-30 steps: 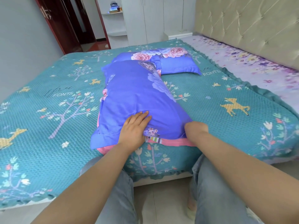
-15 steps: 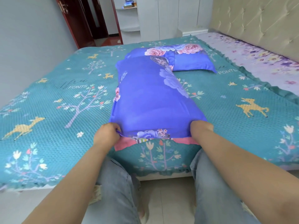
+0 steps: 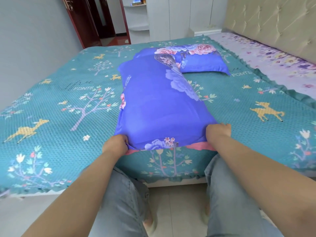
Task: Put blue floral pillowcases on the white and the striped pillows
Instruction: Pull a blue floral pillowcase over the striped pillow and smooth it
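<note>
The task looks close to its end. One pillow in a blue floral pillowcase, the far pillow [image 3: 196, 60], lies finished near the middle of the bed [image 3: 51, 134]. The near pillowcase [image 3: 159, 108] covers almost all of the second pillow, which lies lengthwise toward the bed's front edge; only a pink edge of the pillow [image 3: 200, 145] pokes out of the open end. The left hand [image 3: 116, 144] pinches the left corner of the opening, and the right hand [image 3: 217, 132] clutches the right corner. What seems left is drawing the hem over that pink edge and tidying. Count: two pillows, two blue floral pillowcases, two hands at work.
</note>
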Demonstrator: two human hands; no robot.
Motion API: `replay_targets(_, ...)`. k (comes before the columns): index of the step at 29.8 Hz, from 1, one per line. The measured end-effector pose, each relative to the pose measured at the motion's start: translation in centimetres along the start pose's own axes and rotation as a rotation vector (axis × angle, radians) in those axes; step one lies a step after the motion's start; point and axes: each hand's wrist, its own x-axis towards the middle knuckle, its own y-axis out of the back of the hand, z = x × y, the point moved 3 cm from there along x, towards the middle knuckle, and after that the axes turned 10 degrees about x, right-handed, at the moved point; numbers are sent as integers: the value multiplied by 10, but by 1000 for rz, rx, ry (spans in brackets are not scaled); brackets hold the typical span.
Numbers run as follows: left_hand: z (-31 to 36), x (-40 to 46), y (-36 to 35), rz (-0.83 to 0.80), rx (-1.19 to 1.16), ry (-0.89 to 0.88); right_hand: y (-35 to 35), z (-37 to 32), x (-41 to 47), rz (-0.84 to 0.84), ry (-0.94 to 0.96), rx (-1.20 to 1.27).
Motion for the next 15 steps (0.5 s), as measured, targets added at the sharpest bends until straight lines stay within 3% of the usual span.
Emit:
replay_targets(3, 7, 2, -7, -17, 149, -17, -1, 1, -1, -33, -28, 17)
replay_targets(6, 10, -1, -2, 14, 232, -12, 7, 0, 2, 153, 30, 76)
replay_targets(8, 12, -5, 13, 199, 147, -27, 21, -3, 0, 457, 153, 267)
replay_targets(10, 20, -11, 34, 605, -35, -150, 41, -11, -5, 694, 310, 537)
replay_targets(12, 42, -15, 52, 875, -156, -283, 62, -33, -8, 761, 455, 710)
replay_targets(15, 101, -3, 76, 829, -238, -426, 93, -81, -8, 675, 563, 817)
